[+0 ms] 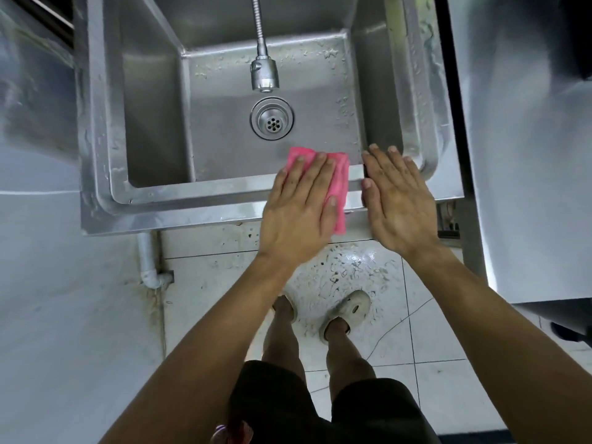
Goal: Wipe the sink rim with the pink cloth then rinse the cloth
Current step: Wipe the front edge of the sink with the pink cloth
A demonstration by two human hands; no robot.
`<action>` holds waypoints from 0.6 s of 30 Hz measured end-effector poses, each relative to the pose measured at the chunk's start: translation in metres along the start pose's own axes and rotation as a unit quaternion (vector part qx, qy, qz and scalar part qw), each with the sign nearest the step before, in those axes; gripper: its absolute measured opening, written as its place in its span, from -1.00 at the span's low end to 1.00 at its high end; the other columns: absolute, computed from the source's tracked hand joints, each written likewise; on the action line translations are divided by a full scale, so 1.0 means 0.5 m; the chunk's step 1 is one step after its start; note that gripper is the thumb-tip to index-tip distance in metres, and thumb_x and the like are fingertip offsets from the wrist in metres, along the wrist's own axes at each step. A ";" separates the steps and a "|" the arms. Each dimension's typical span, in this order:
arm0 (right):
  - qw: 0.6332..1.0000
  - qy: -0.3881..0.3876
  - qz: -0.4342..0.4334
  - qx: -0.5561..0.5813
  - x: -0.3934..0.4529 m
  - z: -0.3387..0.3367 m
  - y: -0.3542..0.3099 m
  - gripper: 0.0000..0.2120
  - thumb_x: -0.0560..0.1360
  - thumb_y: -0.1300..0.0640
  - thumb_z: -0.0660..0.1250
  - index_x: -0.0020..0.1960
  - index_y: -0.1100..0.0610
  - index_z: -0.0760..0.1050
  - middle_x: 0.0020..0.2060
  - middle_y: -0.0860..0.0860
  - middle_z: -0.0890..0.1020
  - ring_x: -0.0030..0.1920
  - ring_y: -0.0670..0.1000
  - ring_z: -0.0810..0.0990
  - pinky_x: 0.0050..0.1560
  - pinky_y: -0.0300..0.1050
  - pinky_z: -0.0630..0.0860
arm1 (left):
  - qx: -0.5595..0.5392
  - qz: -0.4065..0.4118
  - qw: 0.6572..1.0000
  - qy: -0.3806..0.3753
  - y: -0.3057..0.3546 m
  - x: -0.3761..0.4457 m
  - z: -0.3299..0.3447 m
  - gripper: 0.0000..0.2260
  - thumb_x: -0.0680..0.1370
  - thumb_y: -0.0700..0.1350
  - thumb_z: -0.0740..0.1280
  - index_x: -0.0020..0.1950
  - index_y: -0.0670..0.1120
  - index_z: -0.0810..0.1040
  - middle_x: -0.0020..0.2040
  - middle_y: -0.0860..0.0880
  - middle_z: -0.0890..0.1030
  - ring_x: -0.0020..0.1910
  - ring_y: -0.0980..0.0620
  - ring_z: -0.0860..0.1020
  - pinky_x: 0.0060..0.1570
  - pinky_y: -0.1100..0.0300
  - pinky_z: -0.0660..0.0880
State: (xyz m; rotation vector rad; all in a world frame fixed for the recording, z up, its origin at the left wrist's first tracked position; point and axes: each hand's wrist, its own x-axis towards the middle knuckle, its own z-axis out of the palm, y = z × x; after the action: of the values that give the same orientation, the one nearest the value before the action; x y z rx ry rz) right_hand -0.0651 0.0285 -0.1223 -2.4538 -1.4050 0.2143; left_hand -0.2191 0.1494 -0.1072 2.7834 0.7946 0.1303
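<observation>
Fingers [320,165] flat on pink cloth [341,177]

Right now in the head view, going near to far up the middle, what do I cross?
shoes → wet floor tiles → left hand pressing the pink cloth on the sink rim → drain → tap head

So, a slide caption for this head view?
Left hand presses pink cloth on sink rim; right hand rests beside.

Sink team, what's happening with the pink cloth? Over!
Left hand flat, pressing pink cloth on front sink rim. Right hand flat beside it. Nothing blocking.
</observation>
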 end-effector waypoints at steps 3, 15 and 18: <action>1.000 -0.006 0.004 -0.004 0.003 -0.002 -0.015 -0.47 0.74 -0.02 -0.08 0.62 0.16 0.30 0.60 0.08 0.34 0.65 0.12 0.20 0.67 0.08 0.07 | 0.040 -0.011 0.999 -0.023 -0.147 -0.075 -0.036 -0.49 0.70 0.03 -0.02 0.61 -0.12 0.30 0.57 -0.12 0.36 0.60 -0.12 0.25 0.60 -0.10 0.11; 0.999 -0.047 0.020 0.008 -0.001 0.031 -0.139 -0.44 0.74 -0.06 -0.11 0.66 0.16 0.19 0.65 0.08 0.23 0.68 0.17 0.06 0.67 0.10 -0.03 | 0.001 -0.020 1.000 -0.016 -0.100 -0.023 -0.027 -0.50 0.69 0.02 0.02 0.60 -0.14 0.32 0.57 -0.13 0.36 0.59 -0.16 0.26 0.61 -0.08 0.08; 0.998 -0.055 0.011 -0.002 -0.004 0.025 -0.133 -0.44 0.74 -0.08 -0.11 0.66 0.14 0.18 0.65 0.06 0.21 0.68 0.14 0.04 0.67 0.06 -0.06 | 0.008 0.015 0.999 -0.027 -0.195 -0.087 -0.056 -0.49 0.71 0.04 -0.03 0.60 -0.14 0.31 0.58 -0.12 0.35 0.61 -0.10 0.22 0.62 -0.05 0.07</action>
State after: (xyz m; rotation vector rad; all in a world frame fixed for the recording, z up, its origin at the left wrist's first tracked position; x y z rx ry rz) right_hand -0.1236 0.0607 -0.1119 -2.4958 -1.4249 0.3576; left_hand -0.3099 0.2124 -0.1060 2.8013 0.7428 0.0533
